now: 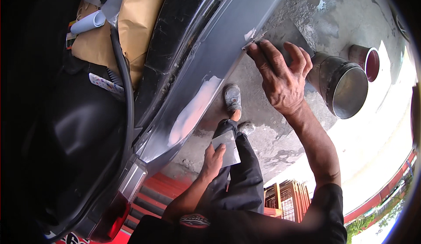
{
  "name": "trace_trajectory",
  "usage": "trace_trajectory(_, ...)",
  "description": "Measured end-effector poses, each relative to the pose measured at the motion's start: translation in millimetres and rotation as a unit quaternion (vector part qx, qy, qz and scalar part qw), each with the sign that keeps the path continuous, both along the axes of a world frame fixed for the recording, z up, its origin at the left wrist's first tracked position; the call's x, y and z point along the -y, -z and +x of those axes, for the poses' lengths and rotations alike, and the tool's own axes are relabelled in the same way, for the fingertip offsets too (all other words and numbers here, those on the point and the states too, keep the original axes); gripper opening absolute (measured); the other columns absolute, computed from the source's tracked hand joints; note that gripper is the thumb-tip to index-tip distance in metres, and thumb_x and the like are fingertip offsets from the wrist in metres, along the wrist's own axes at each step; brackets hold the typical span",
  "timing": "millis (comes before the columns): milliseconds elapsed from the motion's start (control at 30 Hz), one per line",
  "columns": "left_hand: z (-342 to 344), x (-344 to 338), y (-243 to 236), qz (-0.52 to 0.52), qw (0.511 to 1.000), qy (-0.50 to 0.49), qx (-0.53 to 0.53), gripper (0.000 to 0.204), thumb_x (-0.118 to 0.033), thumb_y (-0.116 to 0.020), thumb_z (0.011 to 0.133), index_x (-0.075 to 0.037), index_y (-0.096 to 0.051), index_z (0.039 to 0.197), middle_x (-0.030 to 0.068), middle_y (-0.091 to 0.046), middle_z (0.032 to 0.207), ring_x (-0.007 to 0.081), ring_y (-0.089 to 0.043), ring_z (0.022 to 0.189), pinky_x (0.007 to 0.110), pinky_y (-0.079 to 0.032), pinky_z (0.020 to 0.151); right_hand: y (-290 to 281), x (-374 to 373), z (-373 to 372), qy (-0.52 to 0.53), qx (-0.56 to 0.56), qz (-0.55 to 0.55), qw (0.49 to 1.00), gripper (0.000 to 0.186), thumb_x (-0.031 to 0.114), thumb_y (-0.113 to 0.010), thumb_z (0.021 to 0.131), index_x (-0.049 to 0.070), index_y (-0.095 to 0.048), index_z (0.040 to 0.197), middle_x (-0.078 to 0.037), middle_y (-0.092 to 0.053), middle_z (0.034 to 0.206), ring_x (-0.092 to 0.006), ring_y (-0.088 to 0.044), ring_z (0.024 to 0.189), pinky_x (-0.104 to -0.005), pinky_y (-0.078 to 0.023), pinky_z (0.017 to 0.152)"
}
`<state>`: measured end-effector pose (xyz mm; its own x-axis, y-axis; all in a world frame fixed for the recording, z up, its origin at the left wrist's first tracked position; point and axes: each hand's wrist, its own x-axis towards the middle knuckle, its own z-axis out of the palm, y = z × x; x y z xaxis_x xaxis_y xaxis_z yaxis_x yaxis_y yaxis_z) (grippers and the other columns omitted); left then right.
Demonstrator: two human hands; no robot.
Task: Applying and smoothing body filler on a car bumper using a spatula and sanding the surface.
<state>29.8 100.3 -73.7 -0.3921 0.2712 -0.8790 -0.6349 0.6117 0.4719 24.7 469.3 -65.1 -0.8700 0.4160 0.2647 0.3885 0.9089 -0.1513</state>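
Grey panel (219, 42) — right hand (282, 79) at its edge, left hand (213, 159) apart

Right grip (283, 79) reaches forward, fingers (272, 53) bent; left grip (213, 161) pinches closer in.

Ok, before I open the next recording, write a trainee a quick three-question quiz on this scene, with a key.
1. What is the left hand holding?
2. True or false: the right hand is nearer the small pale patch than the long pale patch.
3. Which colour shows inside the smaller round container? A) bright blue B) reddish C) yellow

Key:
1. A flat grey plate.
2. True.
3. B.
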Motion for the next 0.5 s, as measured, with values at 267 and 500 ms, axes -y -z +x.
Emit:
trace_trajectory(267,-11.0,-8.4,-2.3,-0.014,0.999,0.035,-0.002,0.036,-0.021,-0.063,0.110,0.008,-0.062,0.131,0.0120,-0.069,0.116,0.0201,-0.062,0.104,0.038,-0.051,0.096,-11.4,-11.9,-18.3,0.009,0.035,0.021,0.999,0.057,0.014,-0.066,0.092,0.028,-0.072,0.147,0.004,-0.063,0.149,-0.0326,-0.051,0.134,-0.0540,-0.032,0.116)
trace_trajectory(500,-13.1,3.6,7.1,-0.034,0.997,0.053,-0.039,0.042,-0.031,-0.068,0.109,0.010,-0.066,0.120,0.0155,-0.072,0.105,0.0234,-0.065,0.096,0.040,-0.053,0.089,-18.4,-12.9,-17.3,-0.003,0.022,-0.004,1.000,0.055,0.014,-0.067,0.093,0.028,-0.073,0.145,0.004,-0.065,0.148,-0.0337,-0.051,0.136,-0.0537,-0.033,0.117)
